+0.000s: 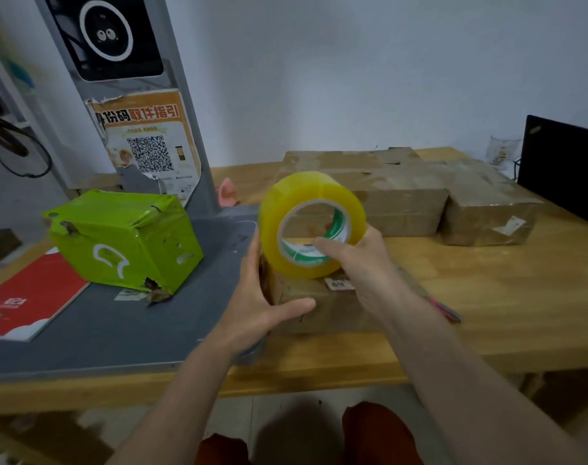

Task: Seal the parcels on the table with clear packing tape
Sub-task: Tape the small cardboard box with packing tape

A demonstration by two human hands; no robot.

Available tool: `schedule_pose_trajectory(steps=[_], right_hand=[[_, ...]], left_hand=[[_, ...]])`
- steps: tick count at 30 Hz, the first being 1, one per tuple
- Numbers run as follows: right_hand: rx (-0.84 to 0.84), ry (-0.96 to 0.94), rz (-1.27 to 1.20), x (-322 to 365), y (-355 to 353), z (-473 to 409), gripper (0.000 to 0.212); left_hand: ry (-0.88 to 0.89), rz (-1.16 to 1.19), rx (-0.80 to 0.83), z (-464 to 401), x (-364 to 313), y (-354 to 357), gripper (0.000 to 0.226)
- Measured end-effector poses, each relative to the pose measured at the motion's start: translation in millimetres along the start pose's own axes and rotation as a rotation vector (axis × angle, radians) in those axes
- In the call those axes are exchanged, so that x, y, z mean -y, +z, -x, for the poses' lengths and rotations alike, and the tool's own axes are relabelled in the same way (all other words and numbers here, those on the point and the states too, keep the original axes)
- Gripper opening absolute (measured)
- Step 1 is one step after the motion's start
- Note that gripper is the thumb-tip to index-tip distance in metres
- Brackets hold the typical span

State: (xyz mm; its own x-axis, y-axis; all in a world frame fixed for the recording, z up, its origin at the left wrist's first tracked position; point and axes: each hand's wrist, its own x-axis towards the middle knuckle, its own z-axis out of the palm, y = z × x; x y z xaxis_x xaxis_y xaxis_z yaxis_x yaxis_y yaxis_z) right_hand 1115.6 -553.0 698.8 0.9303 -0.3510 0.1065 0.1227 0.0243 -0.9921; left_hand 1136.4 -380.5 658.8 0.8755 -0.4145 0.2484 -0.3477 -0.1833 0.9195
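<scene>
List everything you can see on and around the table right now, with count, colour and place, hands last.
tape roll: 1, yellowish clear, held above the small parcel at centre
small cardboard parcel: 1, brown, table centre, under the hands
large cardboard parcels: 2, brown, back right of the wooden table
green parcel: 1, lime green, torn corners, on the grey platform at left
red booklet: 1, red and white, front left
grey kiosk post: 1, with orange QR notice, back left
black screen: 1, far right edge
clear cup: 1, back right
left hand: steadies the small parcel's left side, thumb across its front
right hand: grips the tape roll, thumb inside the core
</scene>
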Motion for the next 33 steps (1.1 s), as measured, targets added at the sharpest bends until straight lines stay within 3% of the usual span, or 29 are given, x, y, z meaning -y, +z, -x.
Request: schedule_pose_trajectory(steps=[5,8,15,21,24,26,28,33], right_hand=[[0.049,0.042,0.244,-22.9,29.0,-2.4,0.06],[0.039,0.035,0.262,-22.4,27.8,-2.7,0.05],[0.027,0.011,0.311,-7.6,-21.8,-8.0,0.023],[-0.04,0.017,0.373,-10.4,-45.2,-14.9,0.021],[-0.109,0.053,0.352,-23.4,-39.9,-13.7,0.034],[-0.13,0.044,0.368,-25.2,-37.2,-13.4,0.038],[-0.139,0.039,0.361,-24.9,-36.0,-13.2,0.03],[-0.077,-0.018,0.42,-16.5,-40.2,-12.2,0.011]], left_hand=[[-0.099,-0.045,0.027,7.4,22.0,-13.0,0.106],[-0.097,-0.063,0.029,4.9,23.8,-15.1,0.102],[-0.165,-0.202,0.085,-0.3,30.8,-17.7,0.14],[-0.215,-0.316,0.178,-6.0,17.9,-20.0,0.134],[-0.221,-0.566,0.303,-14.9,0.1,-23.5,0.137],[-0.152,-0.741,0.3,-24.6,-10.2,-15.0,0.14],[-0.076,-0.815,0.284,-29.8,-12.7,-0.6,0.135],[-0.071,-0.85,0.257,-28.2,-3.1,8.1,0.127]])
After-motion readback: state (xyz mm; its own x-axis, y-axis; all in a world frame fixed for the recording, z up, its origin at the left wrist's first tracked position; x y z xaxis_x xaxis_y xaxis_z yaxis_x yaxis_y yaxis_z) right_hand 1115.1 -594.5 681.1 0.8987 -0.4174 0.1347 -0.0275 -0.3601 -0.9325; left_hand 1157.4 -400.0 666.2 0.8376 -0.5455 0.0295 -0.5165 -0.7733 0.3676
